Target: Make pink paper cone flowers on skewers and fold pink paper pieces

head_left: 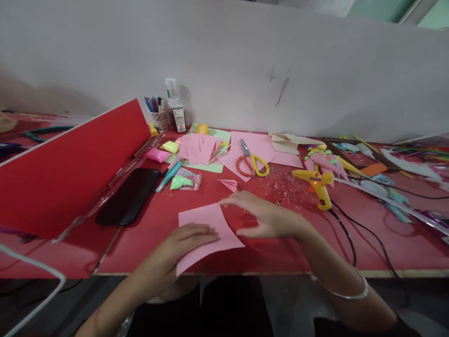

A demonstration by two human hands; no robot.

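A sheet of pink paper (pixel 206 214) lies slightly curved near the table's front edge. My left hand (pixel 191 239) rests over its left part, fingers on top and pressed together; the thumb is hidden, apparently under the sheet. My right hand (pixel 261 216) is open at the sheet's right side, thumb and fingers apart. Its fingertips reach the far right corner, though whether they touch it I cannot tell. Just beyond them is a small pleated pink paper piece (pixel 229 184). Scissors (pixel 253 164) with one red and one yellow handle lie farther back on pink paper.
A yellow glue gun (pixel 317 183), its cable trailing, stands at right. At left are a black phone (pixel 129 196) and a leaning red board (pixel 80 164). A green clay packet (pixel 182 182), pink paper strips (pixel 198 147), a pen cup (pixel 159 119) and a bottle (pixel 178 114) stand behind.
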